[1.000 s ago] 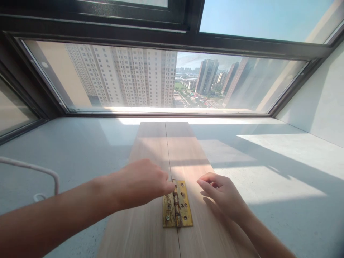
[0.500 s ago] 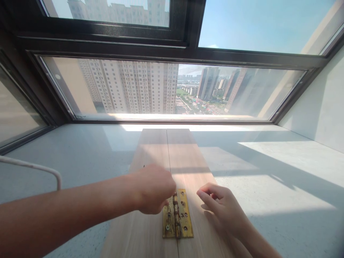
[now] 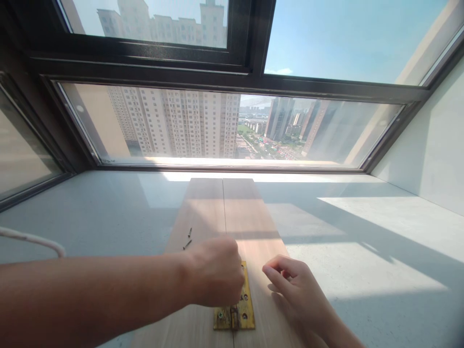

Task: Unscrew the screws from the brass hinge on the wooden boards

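Note:
A worn brass hinge (image 3: pixel 249 309) lies open across the seam between two pale wooden boards, with a screw (image 3: pixel 221 315) seated in its lower left hole. My left hand (image 3: pixel 217 270) is closed in a fist over the hinge's upper part; whatever its fingers grip is hidden beneath it. My right hand (image 3: pixel 295 282) stays to the right of the hinge by the right board (image 3: pixel 242 203), thumb and forefinger pinched together. Anything in that pinch is too small to make out. Two loose screws (image 3: pixel 187 244) rest on the left board (image 3: pixel 203 203), beyond my left hand.
A pale sill (image 3: pixel 355 251) extends on both sides of the boards, up to a dark-framed window (image 3: pixel 224 168) at the back. A white curved rod or cable (image 3: pixel 32 237) shows at the left. High buildings stand outside.
My left hand has moved right and nearer over the hinge, covering more of it. Both loose screws now show past it. My right hand keeps its pinch, and the view has tilted slightly.

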### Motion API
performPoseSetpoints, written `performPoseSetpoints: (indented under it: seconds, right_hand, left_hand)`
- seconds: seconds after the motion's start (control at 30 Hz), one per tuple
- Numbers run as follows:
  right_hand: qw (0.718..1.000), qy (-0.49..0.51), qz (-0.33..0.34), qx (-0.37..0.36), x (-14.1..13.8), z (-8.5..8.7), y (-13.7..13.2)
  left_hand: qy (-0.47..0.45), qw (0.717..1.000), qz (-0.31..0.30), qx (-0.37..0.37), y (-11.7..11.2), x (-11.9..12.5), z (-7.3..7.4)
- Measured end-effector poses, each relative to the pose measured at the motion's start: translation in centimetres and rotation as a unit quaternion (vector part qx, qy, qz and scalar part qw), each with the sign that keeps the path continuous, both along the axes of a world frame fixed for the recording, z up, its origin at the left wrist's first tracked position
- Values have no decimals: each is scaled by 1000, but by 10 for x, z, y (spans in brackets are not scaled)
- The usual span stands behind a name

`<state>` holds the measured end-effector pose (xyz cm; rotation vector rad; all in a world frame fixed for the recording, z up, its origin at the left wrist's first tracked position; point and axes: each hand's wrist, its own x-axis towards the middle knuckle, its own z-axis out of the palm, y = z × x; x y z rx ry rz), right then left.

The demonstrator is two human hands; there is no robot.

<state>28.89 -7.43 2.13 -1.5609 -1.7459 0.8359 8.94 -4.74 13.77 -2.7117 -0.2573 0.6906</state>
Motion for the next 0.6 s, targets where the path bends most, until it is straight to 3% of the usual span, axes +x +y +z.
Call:
performPoseSetpoints:
  seconds: [0.2,0.33,0.6]
  right_hand:
    - [1000,-10,8,-8,0,-1,-2]
    - [1000,-24,17,2,2,-3,-3]
    - [999,-42,24,11,2,-1,-4]
  left_hand:
    - [-27,997,46,-51,-6,29,-8]
    - [23,989,118,-84,3,40,-10]
    - [-3,959,270,-85,24,26,2]
